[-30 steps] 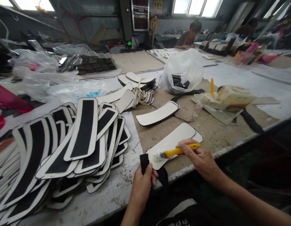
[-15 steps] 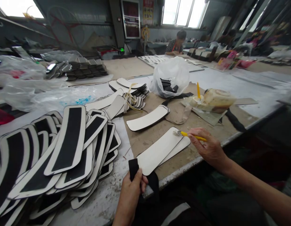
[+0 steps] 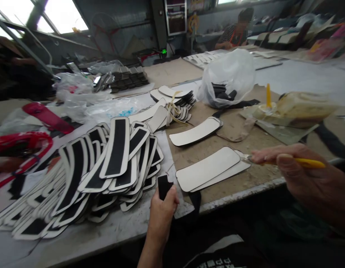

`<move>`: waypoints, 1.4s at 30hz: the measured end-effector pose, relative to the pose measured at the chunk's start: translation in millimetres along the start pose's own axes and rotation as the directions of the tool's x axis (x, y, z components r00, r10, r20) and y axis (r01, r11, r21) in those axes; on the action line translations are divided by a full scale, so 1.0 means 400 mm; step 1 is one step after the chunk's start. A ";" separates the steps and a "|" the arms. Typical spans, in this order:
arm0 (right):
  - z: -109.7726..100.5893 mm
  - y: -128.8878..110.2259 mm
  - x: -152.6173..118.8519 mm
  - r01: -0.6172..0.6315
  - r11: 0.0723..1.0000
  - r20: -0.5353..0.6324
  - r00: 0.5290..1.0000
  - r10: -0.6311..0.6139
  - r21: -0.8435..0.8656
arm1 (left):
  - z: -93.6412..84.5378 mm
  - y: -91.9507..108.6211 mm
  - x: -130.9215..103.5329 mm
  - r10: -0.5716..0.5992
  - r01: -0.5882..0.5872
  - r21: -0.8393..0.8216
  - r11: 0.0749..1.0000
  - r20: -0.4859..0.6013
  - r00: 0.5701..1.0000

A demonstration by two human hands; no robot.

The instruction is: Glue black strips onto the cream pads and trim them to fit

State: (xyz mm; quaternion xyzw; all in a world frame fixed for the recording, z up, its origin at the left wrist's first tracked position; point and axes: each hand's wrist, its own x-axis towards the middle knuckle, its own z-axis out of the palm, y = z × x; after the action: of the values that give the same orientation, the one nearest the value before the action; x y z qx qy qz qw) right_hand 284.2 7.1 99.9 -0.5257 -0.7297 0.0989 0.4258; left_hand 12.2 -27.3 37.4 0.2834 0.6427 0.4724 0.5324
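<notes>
My left hand (image 3: 164, 203) is closed on a black strip (image 3: 162, 186) near the table's front edge. In my right hand (image 3: 297, 163) is a brush with a yellow handle (image 3: 310, 163), its bristle end over the right end of a pale curved piece. That lower piece (image 3: 228, 172) lies partly under another white piece (image 3: 207, 167) on the brown sheet (image 3: 253, 143). Behind them rests a small stack of white curved pieces (image 3: 195, 132). Left of my left hand is a big pile of white-edged pieces with black centres (image 3: 116, 149).
A clear plastic bag (image 3: 227, 78) holds black items. To its right stand a glue-smeared container (image 3: 301, 108) and an upright yellow stick (image 3: 268, 95). Tied white pieces (image 3: 175, 108) lie mid-table. A person (image 3: 236, 31) sits at the back; red items (image 3: 46, 117) are at left.
The view has swung left. My right hand has moved right with the brush, from the upper white piece to the lower one. My left hand, still gripping the black strip, is farther from the white pieces.
</notes>
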 end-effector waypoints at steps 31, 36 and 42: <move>0.132 -0.020 -0.105 -0.815 0.328 0.593 0.575 0.564 0.477 | 0.152 -0.107 -0.130 -0.094 0.172 -0.118 0.978 0.485 0.870; 0.078 0.023 -0.053 -0.778 0.268 0.501 0.586 0.637 0.569 | 0.064 -0.099 -0.110 -0.218 0.229 -0.035 0.973 0.205 0.954; 0.030 0.088 -0.051 -0.781 0.316 0.415 0.572 0.707 0.538 | 0.022 -0.063 -0.017 -0.022 0.020 -0.013 1.000 -0.118 0.993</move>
State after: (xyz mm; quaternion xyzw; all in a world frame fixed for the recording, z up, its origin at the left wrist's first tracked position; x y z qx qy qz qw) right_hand 301.2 8.5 61.2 -0.6021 -0.3349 0.5666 0.4519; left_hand 26.0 -40.4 17.2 0.2452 0.6733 0.4864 0.4999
